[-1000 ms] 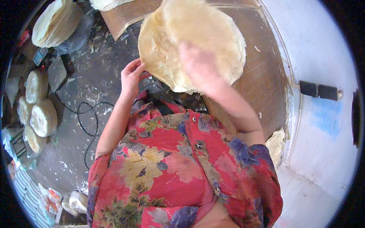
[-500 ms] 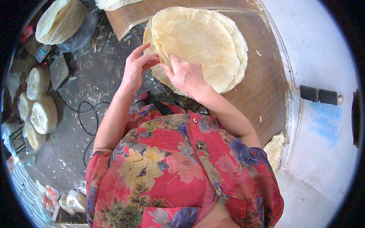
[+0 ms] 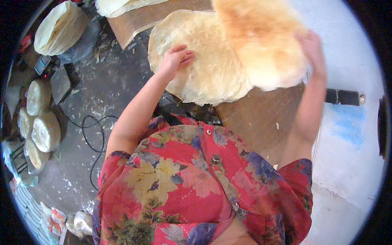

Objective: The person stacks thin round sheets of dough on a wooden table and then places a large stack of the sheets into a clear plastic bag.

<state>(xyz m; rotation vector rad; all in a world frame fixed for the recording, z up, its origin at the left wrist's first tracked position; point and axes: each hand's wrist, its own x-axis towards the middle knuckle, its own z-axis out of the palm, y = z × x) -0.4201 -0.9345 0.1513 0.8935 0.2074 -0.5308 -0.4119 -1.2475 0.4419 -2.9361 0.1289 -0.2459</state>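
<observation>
A stack of large, thin round flatbreads [image 3: 200, 69] lies on the brown wooden board in front of me. My left hand [image 3: 178, 60] rests over the left part of the stack, its fingers stretched out and nothing gripped. Off to the right, my right hand [image 3: 312, 51] is closed on the right edge of a single browned flatbread [image 3: 261, 41]. That sheet is blurred and overlaps the stack's right side. Its far edge runs out of the picture, and the right fingertips are partly smeared by motion.
The wooden board [image 3: 261, 118] meets a white wall [image 3: 347, 175] on the right. More flatbreads [image 3: 61, 28] are piled at the far left, near a small display device [image 3: 42, 64]. Several wrapped round bundles [image 3: 46, 131] and a black cable [image 3: 83, 126] lie on the dark floor.
Both hands were together at the stack's left edge. My right hand has swung right, carrying the top flatbread with it, its browner side now showing. The left hand has shifted onto the stack.
</observation>
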